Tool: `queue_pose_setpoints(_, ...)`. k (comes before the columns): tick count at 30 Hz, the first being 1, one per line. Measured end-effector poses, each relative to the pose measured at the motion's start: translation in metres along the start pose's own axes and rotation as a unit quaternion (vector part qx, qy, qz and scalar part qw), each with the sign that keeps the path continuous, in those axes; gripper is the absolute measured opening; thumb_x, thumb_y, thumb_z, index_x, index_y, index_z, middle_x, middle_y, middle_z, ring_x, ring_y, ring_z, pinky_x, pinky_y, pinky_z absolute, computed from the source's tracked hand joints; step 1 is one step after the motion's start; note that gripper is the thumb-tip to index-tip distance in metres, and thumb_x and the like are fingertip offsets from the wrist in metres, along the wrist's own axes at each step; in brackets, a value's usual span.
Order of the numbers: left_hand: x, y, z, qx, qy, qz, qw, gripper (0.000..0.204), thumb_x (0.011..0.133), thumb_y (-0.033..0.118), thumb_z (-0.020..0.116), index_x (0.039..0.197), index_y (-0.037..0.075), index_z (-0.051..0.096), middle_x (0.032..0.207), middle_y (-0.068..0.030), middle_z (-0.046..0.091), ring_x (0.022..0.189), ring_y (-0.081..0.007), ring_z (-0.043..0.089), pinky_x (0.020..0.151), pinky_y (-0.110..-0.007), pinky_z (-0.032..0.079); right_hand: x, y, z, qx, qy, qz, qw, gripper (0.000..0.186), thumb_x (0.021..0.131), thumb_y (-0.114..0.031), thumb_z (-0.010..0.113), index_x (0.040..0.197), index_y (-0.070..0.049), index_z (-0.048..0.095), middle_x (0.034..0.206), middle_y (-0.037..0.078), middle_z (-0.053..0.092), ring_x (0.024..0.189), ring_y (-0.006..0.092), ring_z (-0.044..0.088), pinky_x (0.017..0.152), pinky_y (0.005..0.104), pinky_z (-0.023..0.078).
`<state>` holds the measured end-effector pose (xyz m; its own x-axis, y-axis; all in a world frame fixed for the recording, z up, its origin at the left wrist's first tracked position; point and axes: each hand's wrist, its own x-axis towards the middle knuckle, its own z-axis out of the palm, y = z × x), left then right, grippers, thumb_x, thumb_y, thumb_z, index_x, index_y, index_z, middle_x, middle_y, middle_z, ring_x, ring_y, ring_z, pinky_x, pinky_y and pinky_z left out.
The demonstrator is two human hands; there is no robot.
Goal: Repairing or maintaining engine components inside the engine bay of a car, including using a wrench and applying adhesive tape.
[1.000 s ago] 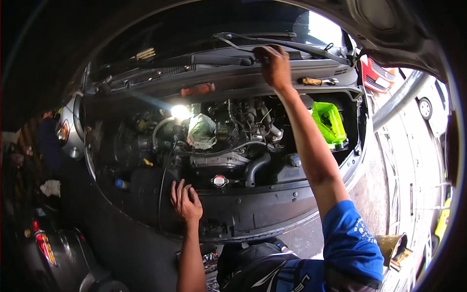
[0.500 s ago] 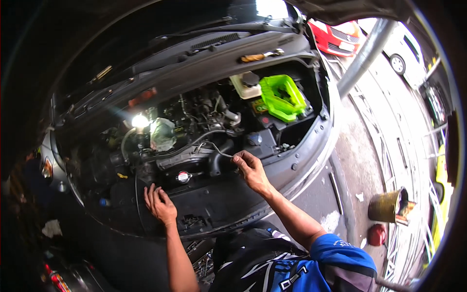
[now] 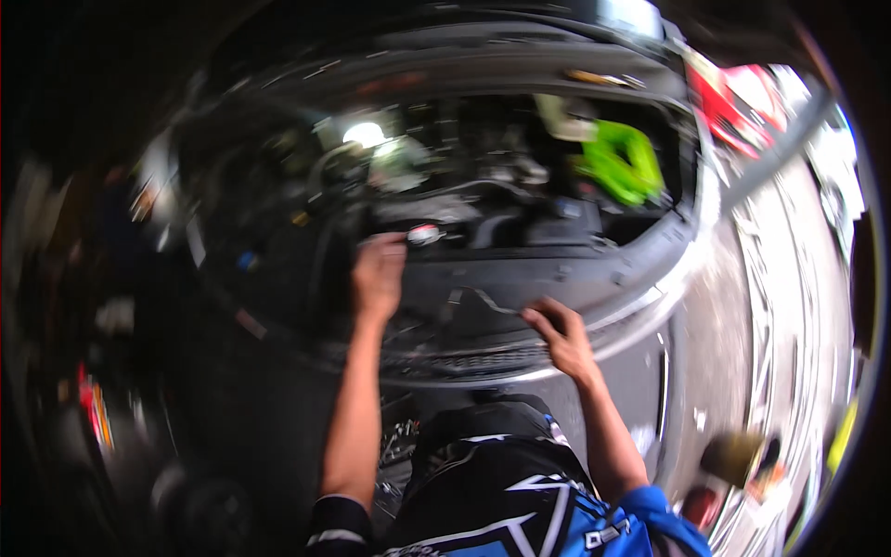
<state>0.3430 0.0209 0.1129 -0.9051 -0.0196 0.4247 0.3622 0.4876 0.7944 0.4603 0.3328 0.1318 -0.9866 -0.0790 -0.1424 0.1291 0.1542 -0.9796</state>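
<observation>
My right hand (image 3: 561, 339) is closed on one end of a thin bent metal rod (image 3: 492, 302). The rod reaches leftward over the black front panel (image 3: 445, 274) of a car's engine bay. Blurred by motion, my left hand (image 3: 379, 274) stretches its fingers near the radiator cap (image 3: 424, 235); I make out nothing in it. Whether that hand touches the panel I cannot tell. Behind both hands lies the engine, smeared in the picture.
A bright green container (image 3: 634, 186) stands at the bay's right side, near a pale reservoir (image 3: 561, 119). A work light (image 3: 364, 135) glows over the engine. An orange-handled tool (image 3: 594, 78) lies below the windscreen. A bucket (image 3: 733, 457) stands on the floor at right.
My right hand has drawn the rod back from the engine to above the front panel. The view has shifted, so the car appears farther right and higher. My left hand is now beside the radiator cap.
</observation>
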Motion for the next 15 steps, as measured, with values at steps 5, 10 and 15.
queue_pose_setpoints(5, -0.128, 0.062, -0.037, 0.006, -0.284, -0.008, 0.959, 0.025, 0.094, 0.024, 0.075, 0.107, 0.003, 0.073, 0.103, -0.0147, 0.073, 0.093, -0.0302, 0.071, 0.081, -0.037, 0.054, -0.034, 0.016, 0.074, -0.021, -0.138, 0.025, 0.990, 0.020, 0.104, -0.017, 0.065, 0.105, 0.004, 0.067, 0.095, 0.006, 0.069, 0.092, 0.0118, 0.058, 0.086, 0.0292, 0.048)
queue_pose_setpoints(10, -0.292, 0.023, -0.137, -0.047, -0.050, -0.137, 0.988, 0.031, 0.097, 0.025, 0.073, 0.083, -0.001, 0.066, 0.071, -0.0192, 0.059, 0.063, -0.0320, 0.060, 0.061, -0.044, 0.045, -0.058, 0.034, 0.191, -0.362, -0.235, -0.272, 0.860, 0.041, 0.095, -0.024, 0.073, 0.125, 0.003, 0.065, 0.130, 0.031, 0.057, 0.128, 0.0468, 0.051, 0.117, 0.0519, 0.035)
queue_pose_setpoints(15, -0.505, -0.034, -0.228, 0.151, 0.116, -0.429, 0.883, 0.038, 0.100, 0.044, 0.069, 0.105, 0.007, 0.076, 0.074, -0.0094, 0.070, 0.061, -0.0191, 0.062, 0.060, -0.035, 0.049, -0.055, 0.021, 0.254, -0.335, -0.364, -0.275, 0.825, 0.042, 0.094, -0.029, 0.075, 0.129, -0.005, 0.067, 0.131, 0.026, 0.061, 0.123, 0.0450, 0.057, 0.105, 0.0483, 0.048)
